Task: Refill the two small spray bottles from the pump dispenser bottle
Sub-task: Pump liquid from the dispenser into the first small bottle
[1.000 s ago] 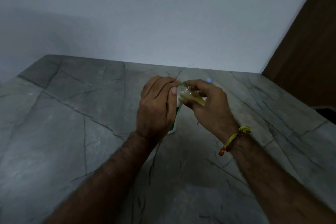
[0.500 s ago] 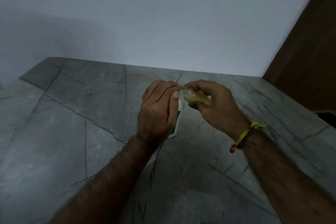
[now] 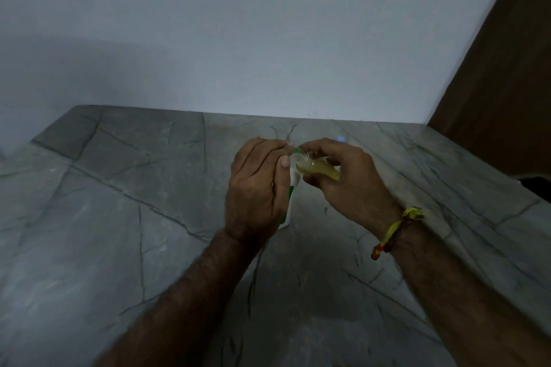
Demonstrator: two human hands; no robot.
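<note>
With the right hand (image 3: 343, 182) holding the tilted spray bottle (image 3: 317, 168), keep its neck just under the left grip (image 3: 259, 188) on the pump bottle (image 3: 290, 197), pressing slowly.

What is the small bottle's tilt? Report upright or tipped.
Tipped: the small bottle lies nearly sideways in the right hand, neck toward the left hand, its yellow liquid pooled along the lower side.

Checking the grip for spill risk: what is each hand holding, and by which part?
Right hand: small bottle, tilted, by its body. Left hand: top of the pump bottle; exact contact hidden.
</note>
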